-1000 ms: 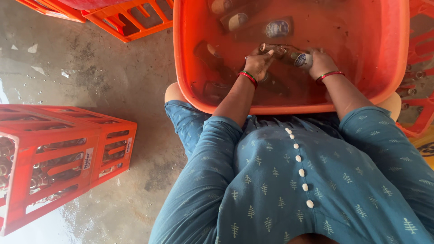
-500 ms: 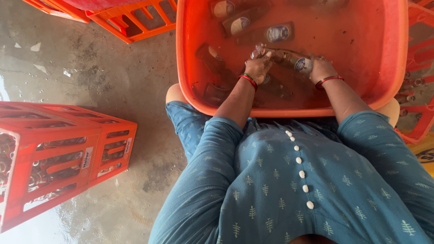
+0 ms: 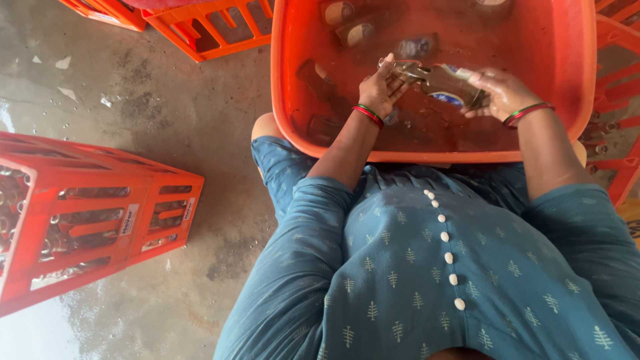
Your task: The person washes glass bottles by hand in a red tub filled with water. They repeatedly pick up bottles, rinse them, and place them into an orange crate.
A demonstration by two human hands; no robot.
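A large orange tub (image 3: 433, 157) of murky water stands in front of my knees. Both hands are over it, holding one wet glass bottle (image 3: 441, 80) that lies sideways just above the water. My left hand (image 3: 380, 88) grips its neck end. My right hand (image 3: 501, 92) wraps the wider body, where a blue label shows. Red and green bangles sit on both wrists. Several more bottles (image 3: 357, 32) lie sunk in the tub's far left part.
A red plastic crate (image 3: 93, 213) with bottles in it stands on the wet concrete floor at my left. Orange crates (image 3: 213, 27) lie at the top left, and more red crates (image 3: 617, 127) stand right of the tub.
The view has drifted so the tub and hands sit a little higher and further right. Both hands keep hold of the same bottle, now lifted slightly clear of the water.
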